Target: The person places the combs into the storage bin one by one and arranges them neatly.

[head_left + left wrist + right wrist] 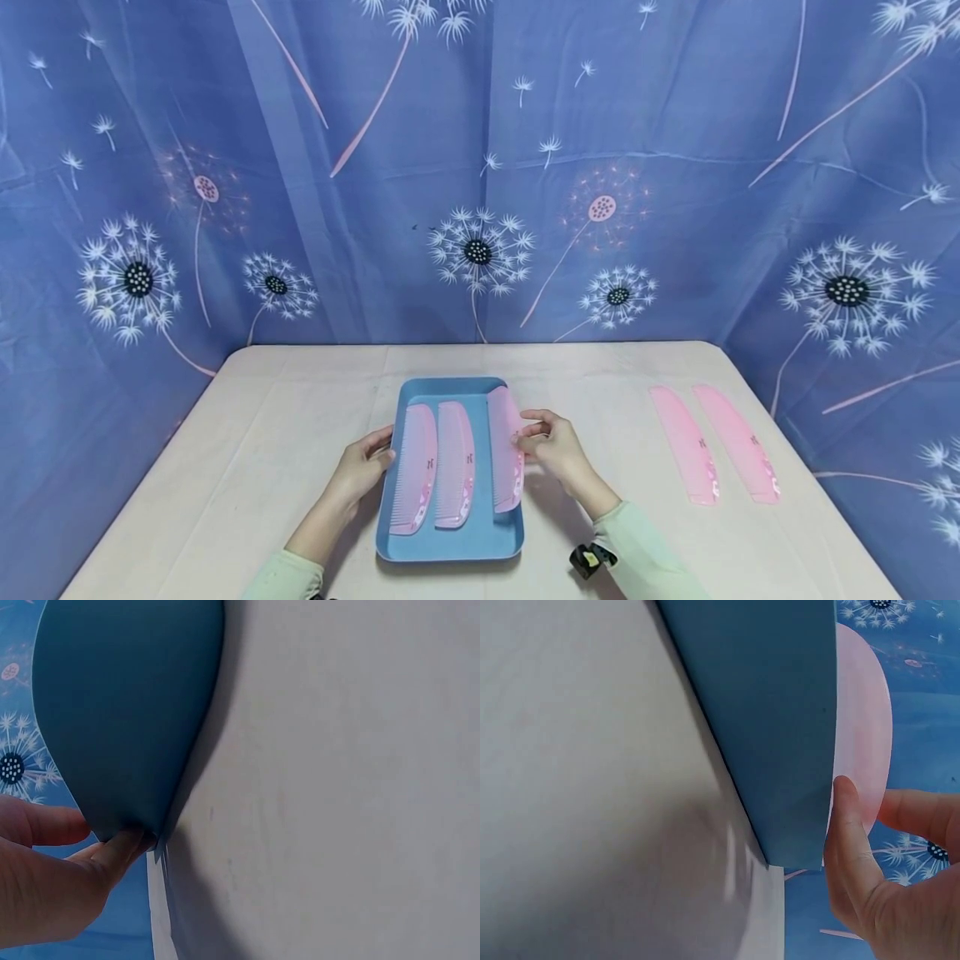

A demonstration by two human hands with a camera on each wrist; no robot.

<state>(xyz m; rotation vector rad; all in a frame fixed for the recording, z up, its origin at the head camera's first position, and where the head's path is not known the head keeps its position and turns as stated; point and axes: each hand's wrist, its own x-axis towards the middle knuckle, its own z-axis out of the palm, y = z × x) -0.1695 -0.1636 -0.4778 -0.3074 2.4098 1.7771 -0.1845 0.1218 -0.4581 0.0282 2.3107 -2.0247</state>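
A blue rectangular tray [483,540] stands on the table with two pink combs lying side by side in it, a left comb [415,479] and a middle comb [454,475]. My left hand [358,467] grips the tray's left side, thumb at the rim and fingers against the outer wall [135,712]. At the tray's right side my right hand [557,450] pinches a third pink comb [504,450] by its curved back, between thumb and fingers. That comb overlaps the right rim and stands partly above the wall in the right wrist view [862,712].
Two more pink combs, a nearer one [686,446] and a farther one [738,446], lie slanted on the right of the pale-covered table [292,417]. A blue dandelion-print curtain [390,275] hangs behind and along both sides.
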